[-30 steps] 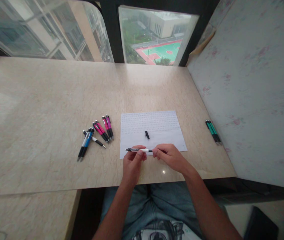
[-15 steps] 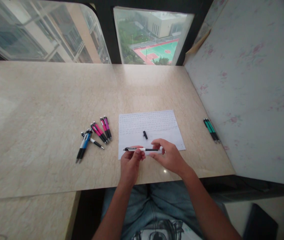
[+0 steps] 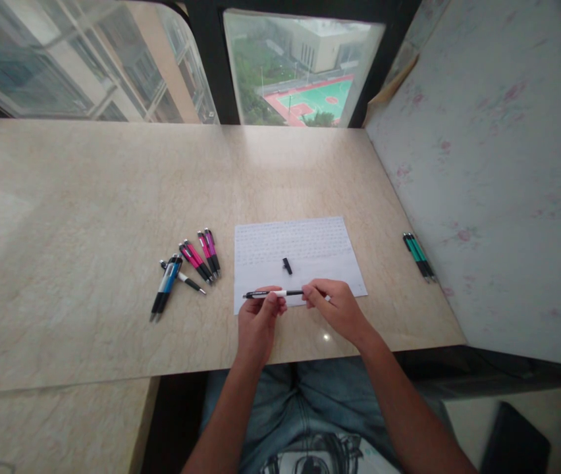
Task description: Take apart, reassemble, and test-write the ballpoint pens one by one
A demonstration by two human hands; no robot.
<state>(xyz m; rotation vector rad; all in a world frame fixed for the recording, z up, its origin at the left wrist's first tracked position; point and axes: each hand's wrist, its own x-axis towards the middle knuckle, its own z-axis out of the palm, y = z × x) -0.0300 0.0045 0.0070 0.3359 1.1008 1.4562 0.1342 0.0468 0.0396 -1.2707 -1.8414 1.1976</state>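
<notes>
A white and black pen [image 3: 281, 294] lies level between my hands, above the lower part of a sheet of paper [image 3: 310, 230] with lines of handwriting. My left hand [image 3: 261, 319] grips its clip end and barrel between thumb and fingers. The thumb and fingers of my right hand [image 3: 334, 304] pinch the black tip end, which they partly hide. On the paper just beyond the pen rests a small black piece [image 3: 287, 266], perhaps a grip sleeve or cap; its kind is unclear.
Left of the paper lie blue pens [image 3: 166, 288], one on another white pen [image 3: 191, 284], beside pink pens [image 3: 195, 262] and purple ones [image 3: 210, 253]. Green pens [image 3: 419, 257] sit by the papered wall [image 3: 498, 197] at right. The marble-like ledge [image 3: 112, 197] meets a window at the back.
My right hand has closed from a spread pose beside the pen's tip into a pinch on it. My left hand keeps its grip on the pen, nearly still.
</notes>
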